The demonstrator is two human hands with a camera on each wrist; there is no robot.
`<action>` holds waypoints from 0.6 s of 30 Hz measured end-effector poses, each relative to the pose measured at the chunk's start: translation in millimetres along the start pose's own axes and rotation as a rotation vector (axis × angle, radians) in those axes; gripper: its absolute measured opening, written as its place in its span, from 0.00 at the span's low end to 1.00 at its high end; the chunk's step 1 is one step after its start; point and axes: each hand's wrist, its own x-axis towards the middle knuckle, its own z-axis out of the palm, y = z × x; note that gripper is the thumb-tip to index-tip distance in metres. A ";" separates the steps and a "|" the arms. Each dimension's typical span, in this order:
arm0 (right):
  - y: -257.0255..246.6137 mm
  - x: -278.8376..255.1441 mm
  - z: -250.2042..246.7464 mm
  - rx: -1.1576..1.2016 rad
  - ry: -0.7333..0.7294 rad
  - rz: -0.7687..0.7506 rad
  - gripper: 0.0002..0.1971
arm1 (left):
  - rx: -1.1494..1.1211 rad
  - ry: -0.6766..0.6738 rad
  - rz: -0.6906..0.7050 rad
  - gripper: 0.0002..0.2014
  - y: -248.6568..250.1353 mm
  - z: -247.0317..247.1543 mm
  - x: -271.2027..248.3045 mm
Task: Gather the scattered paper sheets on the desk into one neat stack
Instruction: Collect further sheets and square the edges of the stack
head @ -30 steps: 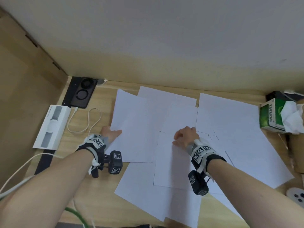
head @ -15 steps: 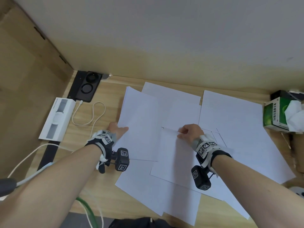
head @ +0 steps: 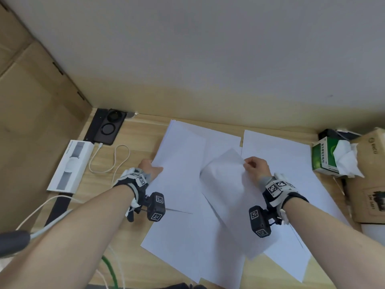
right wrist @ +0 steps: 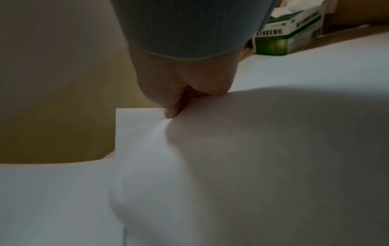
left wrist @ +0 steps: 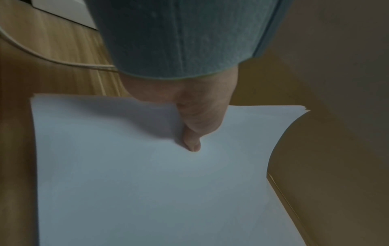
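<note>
Left hand (head: 150,168) is pinching the left edge of a thin batch of sheets (head: 179,163), thumb on top, near the desk's (head: 133,265) back edge. Right hand (head: 255,167) is pinching one sheet (head: 225,184) by its far corner, sheet bowing up mid-desk. Remaining loose sheets (head: 291,163) are lying overlapped underneath. Green tissue box (head: 324,156) is sitting at the right edge, white tissue (head: 344,158) sticking out the top.

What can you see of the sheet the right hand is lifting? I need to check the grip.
The lifted sheet is plain white paper, blank, bowed upward rather than flat. The right hand pinches its far corner between thumb and fingers. Its near part still lies over other sheets on the desk; no crease shows.
</note>
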 end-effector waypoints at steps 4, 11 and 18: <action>0.0 3.6 14.2 0.013 0.073 0.036 0.06 | 0.061 -0.001 -0.007 0.10 -1.1 3.9 7.1; 4.2 15.6 10.8 0.144 0.217 0.181 0.08 | 0.160 0.032 -0.041 0.10 -2.1 -17.2 18.7; -1.1 9.0 40.6 0.280 0.188 0.265 0.10 | 0.074 -0.043 -0.040 0.16 -8.5 -6.0 21.4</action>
